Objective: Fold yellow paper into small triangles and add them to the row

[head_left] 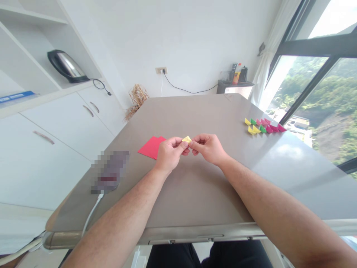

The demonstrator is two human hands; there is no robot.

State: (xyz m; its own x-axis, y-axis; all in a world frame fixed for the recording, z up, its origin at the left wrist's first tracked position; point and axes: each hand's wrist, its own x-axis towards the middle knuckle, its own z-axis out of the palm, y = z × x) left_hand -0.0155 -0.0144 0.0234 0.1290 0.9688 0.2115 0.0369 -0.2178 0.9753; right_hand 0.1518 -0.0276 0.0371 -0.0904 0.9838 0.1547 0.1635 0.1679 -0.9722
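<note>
Between my two hands, just above the middle of the table, is a small folded piece of yellow paper [186, 139]. My left hand [170, 151] pinches its left and lower side with thumb and fingers. From the right, my right hand [208, 148] pinches the paper's right corner between thumb and forefinger. Red paper [152, 148] lies flat on the table beside my left hand, partly covered by it. The fingertips hide some of the yellow paper's lower edge.
Two rows of small folded paper boats [262, 128] in yellow, green and pink stand at the table's [195, 201] right side. A blurred-out dark object [110, 173] with a white cable [90, 215] lies at the left. A kettle [67, 67] sits on a shelf.
</note>
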